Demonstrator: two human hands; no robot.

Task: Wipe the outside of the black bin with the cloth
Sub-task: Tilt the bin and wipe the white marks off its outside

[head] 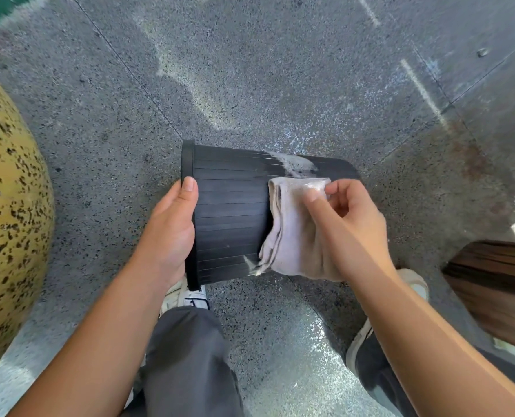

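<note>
**Black bin held sideways, cloth pressed on its wall**

Head view. Black bin [232, 212] lies on its side, held above the speckled grey floor [250, 85], rim to the left, base end to the right. Base end is hidden behind the cloth and right hand; the bin's opening faces away left, inside not visible. Left hand [171, 230] grips the rim, thumb on the ribbed outer wall, fingers wrapped out of sight behind the rim. Right hand [340, 224] is closed on the pale cloth [292, 224], pressing it flat against the bin's right part; fingers under the cloth can't be made out. Cloth is folded, its layered edge facing left, lower corner blurred. White smear [295, 164] on the bin wall just above the cloth; whether it is suds or dust, can't tell.

Around: yellow speckled rounded object [12, 224] at the left edge, cut off, unclear what it is. Dark wooden piece [497, 284] at right, cut off by the frame. Below the bin, grey trousers [187, 356] and a white shoe [187, 296], partly covered by the bin and left forearm; the second shoe [415, 284] is mostly hidden by the right forearm. Floor shows pale wet-looking patches and thin seams.
</note>
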